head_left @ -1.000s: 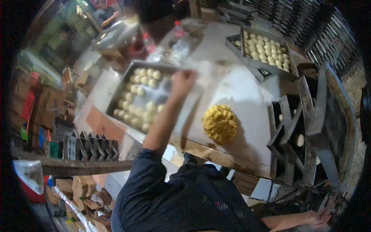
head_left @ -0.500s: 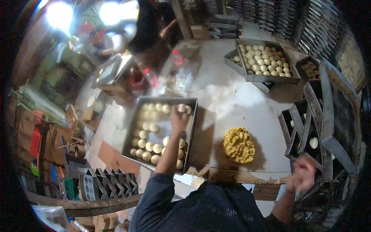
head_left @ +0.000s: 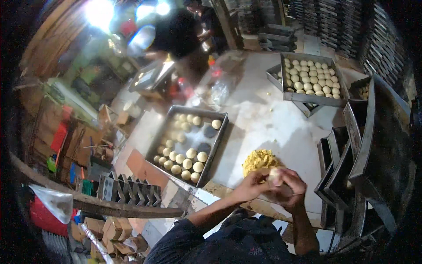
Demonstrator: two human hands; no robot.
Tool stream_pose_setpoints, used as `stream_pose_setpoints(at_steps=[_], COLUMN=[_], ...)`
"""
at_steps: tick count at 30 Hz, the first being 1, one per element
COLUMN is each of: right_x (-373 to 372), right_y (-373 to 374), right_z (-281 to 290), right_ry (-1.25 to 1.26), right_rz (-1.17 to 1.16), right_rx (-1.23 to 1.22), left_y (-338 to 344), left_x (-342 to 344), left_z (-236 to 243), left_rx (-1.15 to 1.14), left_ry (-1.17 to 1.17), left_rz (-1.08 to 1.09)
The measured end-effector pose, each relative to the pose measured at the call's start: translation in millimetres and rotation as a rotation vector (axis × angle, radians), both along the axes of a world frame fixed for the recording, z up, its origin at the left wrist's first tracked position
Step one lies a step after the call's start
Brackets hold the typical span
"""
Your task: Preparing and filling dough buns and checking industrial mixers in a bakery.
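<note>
Both my hands meet just in front of a crumbly yellow mound (head_left: 257, 160) on the pale worktop. Between their fingers is a pale dough ball (head_left: 275, 176), partly hidden. My left hand (head_left: 254, 187) is curled at its left side and my right hand (head_left: 290, 191) wraps round it from the right. Left of them lies a metal tray (head_left: 216, 145) holding several pale balls in uneven rows, with bare patches at its middle and right.
A fuller tray of balls (head_left: 303, 98) rests on another tray at back right. Leaning metal tins (head_left: 365, 132) crowd the right edge. Plastic bottles (head_left: 184, 88) stand at the back. A person in dark clothing (head_left: 204, 24) is farther back; lower left are cardboard pieces (head_left: 114, 229).
My left hand has moved from inside the left tray rightward to the yellow mound, now holding a ball. My right hand has come up from the lower right to join it.
</note>
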State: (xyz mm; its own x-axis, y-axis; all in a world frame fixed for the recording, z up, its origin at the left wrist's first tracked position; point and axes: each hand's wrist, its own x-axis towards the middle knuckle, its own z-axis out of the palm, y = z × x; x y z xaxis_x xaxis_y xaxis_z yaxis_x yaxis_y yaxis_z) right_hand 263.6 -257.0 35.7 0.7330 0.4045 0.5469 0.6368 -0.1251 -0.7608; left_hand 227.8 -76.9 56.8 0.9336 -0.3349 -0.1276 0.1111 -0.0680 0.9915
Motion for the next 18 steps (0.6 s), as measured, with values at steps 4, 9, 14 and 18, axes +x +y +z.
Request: stream_pose_setpoints(at_steps=[4,9,14,18], right_x=[-33.1,-62.3,-102.5,-122.6], right_y=[23.5,41.6,121.9,199.5], right_z=[11.9,3.0,-7.2,13.1], right_ry=[0.271,0.062,-0.057,0.054], right_rz=[-0.113,-0.285,-0.117,0.097], right_rx=[0.431,0.335,0.204,-0.03], left_y=[-10.5,-29.7,40.1,104.9], left_x=[-24.7,-79.8,-122.2,-176.0], left_z=[-0.2,13.9,4.5,-0.4], left_rx=[-0.113,0.065,0.027,0.234], left_ry=[-0.206,-0.536,-0.574,-0.558], left_rz=[0.464,0.561,0.459,0.799])
